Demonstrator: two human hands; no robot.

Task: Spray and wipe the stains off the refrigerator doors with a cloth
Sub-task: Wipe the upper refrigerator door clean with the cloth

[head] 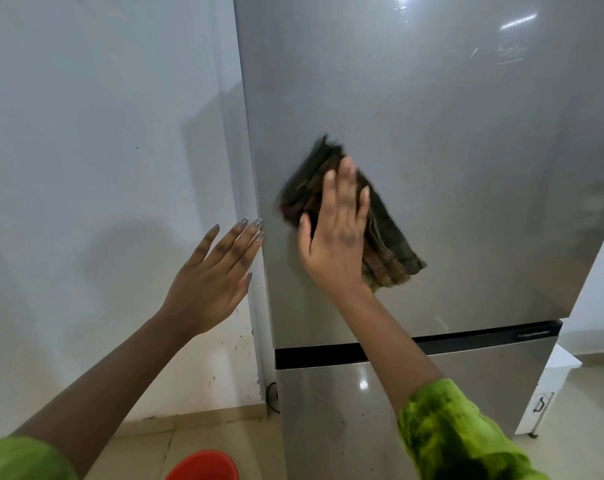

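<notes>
Your right hand (338, 233) presses the cloth (390, 244) flat against the upper door (432, 116), fingers straight and close together. The cloth's long axis slants beneath them. Left hand (217, 268) lies leftward, fingers spread.

Pale wall (85, 133) left, stained low; beige tiled floor (148, 448); white cabinet (550, 393) right.

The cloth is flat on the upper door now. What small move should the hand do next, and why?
Probably slide the cloth rightward: the right hand presses it flat on the upper door near its left edge, and a faint yellowish spot shows just right of it.
</notes>
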